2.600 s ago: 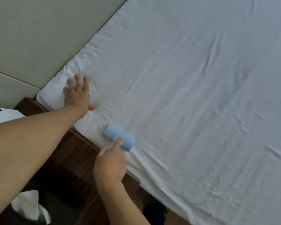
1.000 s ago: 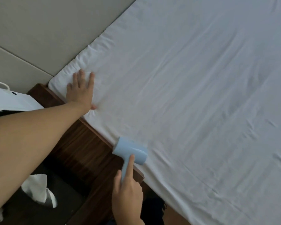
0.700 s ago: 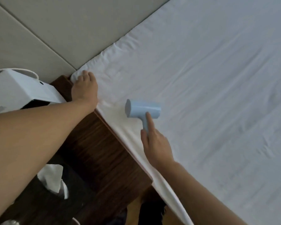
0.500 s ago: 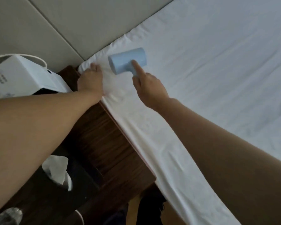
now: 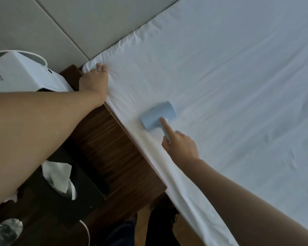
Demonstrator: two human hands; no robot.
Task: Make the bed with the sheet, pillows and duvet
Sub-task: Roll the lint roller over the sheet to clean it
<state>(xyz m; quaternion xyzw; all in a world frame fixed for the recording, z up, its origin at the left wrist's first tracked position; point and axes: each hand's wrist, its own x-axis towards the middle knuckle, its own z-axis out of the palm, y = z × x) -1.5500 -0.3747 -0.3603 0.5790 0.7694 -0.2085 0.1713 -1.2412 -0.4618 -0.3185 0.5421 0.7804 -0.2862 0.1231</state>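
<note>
Two hands work at the head corner of the bed, where the white fitted sheet (image 5: 220, 86) meets the padded grey headboard (image 5: 78, 23). From that corner the sheet's side edge runs down along a dark wooden nightstand (image 5: 114, 148), touching it, and the cloth folds over the mattress side there. Away from the corner the sheet stretches wide and bare, with long shallow creases and a few short wrinkles; it looks smooth but not taut.

At the corner itself the left hand (image 5: 94, 80) presses on the sheet, fingers curled over the bunched fabric; whether they pinch it I cannot tell. A short way from the corner, just inside the side edge, the right hand (image 5: 180, 146) grips the handle of a pale blue lint roller (image 5: 158, 116), index finger stretched along it, the roller head lying on the sheet.

On the nightstand, beside the corner, stands a white box (image 5: 16, 73) with dark lettering, and farther from the corner a black tissue box (image 5: 69, 197) with a white tissue (image 5: 57, 176) sticking up.
</note>
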